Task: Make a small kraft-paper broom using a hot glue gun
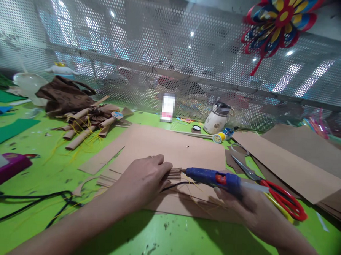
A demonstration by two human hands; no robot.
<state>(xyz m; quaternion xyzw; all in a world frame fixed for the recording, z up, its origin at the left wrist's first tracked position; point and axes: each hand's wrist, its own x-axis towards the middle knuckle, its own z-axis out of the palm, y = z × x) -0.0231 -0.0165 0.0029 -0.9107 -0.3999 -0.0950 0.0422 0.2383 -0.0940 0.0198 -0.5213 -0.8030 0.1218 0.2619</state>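
Perforated screening point(140, 42) is standing behind your green tabletop point(164, 241). Above the large brown sheet point(169, 144), your left hand point(145, 175) is holding a pleated paper strip point(175, 174), fingers bunched; near the sheet's right edge, your right hand point(253, 211) is gripping a blue glue gun point(202, 175), fingers curled.

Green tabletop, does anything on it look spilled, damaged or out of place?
Dark marks blotch the green tabletop nearest the person, standing out against the plain surface; stains or chips, I can't tell. A small dark speck also interrupts the otherwise plain brown paper sheet. No puddle shows.
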